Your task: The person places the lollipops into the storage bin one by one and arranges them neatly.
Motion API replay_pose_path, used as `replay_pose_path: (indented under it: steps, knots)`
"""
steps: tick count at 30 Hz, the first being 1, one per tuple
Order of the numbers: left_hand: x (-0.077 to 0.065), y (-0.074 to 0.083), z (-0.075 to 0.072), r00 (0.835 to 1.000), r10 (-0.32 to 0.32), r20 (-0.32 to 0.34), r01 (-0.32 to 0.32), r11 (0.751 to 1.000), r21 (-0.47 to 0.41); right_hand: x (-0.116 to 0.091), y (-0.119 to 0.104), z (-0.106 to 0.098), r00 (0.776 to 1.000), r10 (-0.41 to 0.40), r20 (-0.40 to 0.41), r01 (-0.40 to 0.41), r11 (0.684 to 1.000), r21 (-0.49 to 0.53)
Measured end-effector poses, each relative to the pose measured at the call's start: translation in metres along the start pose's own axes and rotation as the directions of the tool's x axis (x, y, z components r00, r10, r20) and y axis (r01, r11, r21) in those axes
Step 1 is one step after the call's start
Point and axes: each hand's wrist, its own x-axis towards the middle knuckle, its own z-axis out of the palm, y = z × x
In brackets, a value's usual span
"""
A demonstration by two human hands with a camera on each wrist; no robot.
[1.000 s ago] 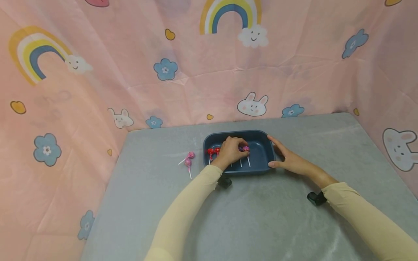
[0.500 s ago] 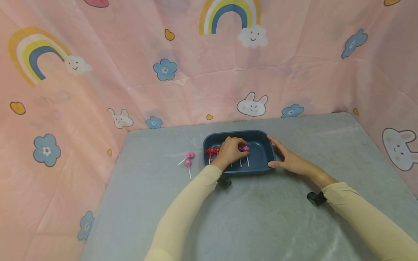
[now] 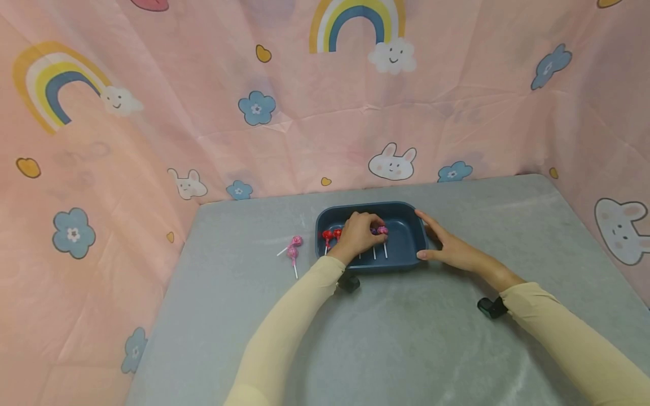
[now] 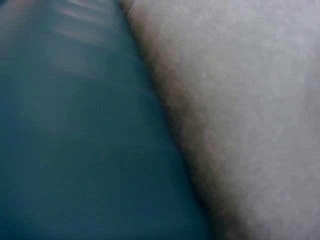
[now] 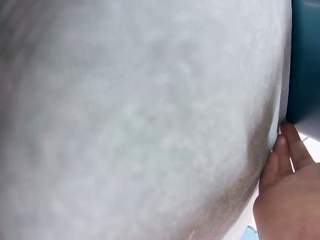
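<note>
In the head view, a dark blue tray (image 3: 406, 264) holds a row of lollipops with white sticks pointing toward the person. At the row's left end are red lollipops (image 3: 327, 234); further right, partly covered, a purple one (image 3: 374, 232). My left hand (image 3: 358, 234) reaches over the tray, thumb and forefinger pinching the pink lollipop (image 3: 383, 230) at the row's right end. It hides the middle of the row. My right hand (image 3: 449, 248) rests against the tray's right end, thumb and fingers spread. Straight fingers (image 5: 282, 147) lie by the blue wall in the right wrist view.
Left of the tray, two pink lollipops (image 3: 292, 253) lie close together on the grey tabletop (image 3: 244, 316). A pink patterned cloth (image 3: 315, 141) hangs behind the table and at both sides. The left wrist view shows the tray's blurred outer wall (image 4: 90, 140).
The stick of the pinched pink lollipop has swung slightly left, nearer parallel to its neighbour. Both hands and the tray stay almost in place.
</note>
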Motion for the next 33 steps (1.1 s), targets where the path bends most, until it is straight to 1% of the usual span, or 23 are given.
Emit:
replay_pose_path:
  steps: [6, 14, 23, 33]
  knots:
    - [-0.0010, 0.0017, -0.0018, 1.000, -0.023, 0.001, 0.023, 1.000, 0.011, 0.0002, 0.0008, 0.0004, 1.000, 0.008, -0.003, -0.008, 1.000, -0.006]
    - [-0.0014, 0.0014, -0.0017, 1.000, -0.027, -0.008, 0.027, 1.000, 0.005, -0.0009, -0.0015, -0.0004, 1.000, 0.015, 0.001, -0.015, 1.000, 0.005]
    - [-0.0005, 0.0013, -0.0005, 1.000, -0.028, -0.005, 0.028, 1.000, -0.007, -0.0004, -0.0008, -0.0004, 1.000, 0.002, 0.003, -0.002, 1.000, 0.011]
    - [0.0007, 0.0012, 0.0000, 0.999, -0.034, -0.004, 0.034, 0.999, -0.014, -0.0006, -0.0005, 0.0004, 1.000, 0.011, -0.003, -0.011, 1.000, -0.003]
